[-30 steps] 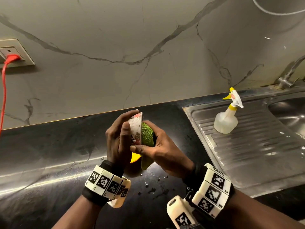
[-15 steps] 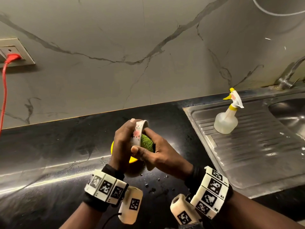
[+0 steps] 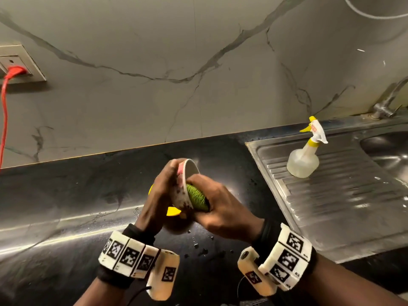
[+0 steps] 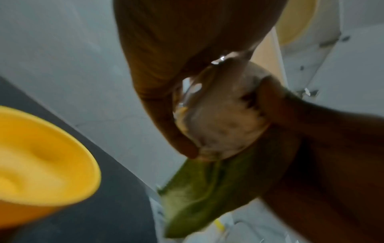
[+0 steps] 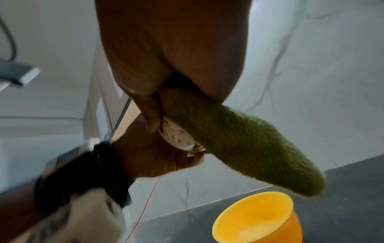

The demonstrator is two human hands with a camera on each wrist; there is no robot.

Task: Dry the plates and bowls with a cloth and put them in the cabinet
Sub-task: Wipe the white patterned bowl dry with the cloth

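Left hand point(image 3: 160, 195) wrapped round the outside of a small patterned bowl point(image 3: 184, 186), tipped on its side above the black counter point(image 3: 66, 195), mouth facing right. Right hand point(image 3: 220, 208) gripping a green cloth point(image 3: 197, 197), pressed into the bowl's mouth, one end hanging loose below. Yellow bowl point(image 5: 257, 218) upright on the counter just under both hands. Spray bottle point(image 3: 303, 160) standing on the steel sink drainboard point(image 3: 353, 206), well apart to the right.
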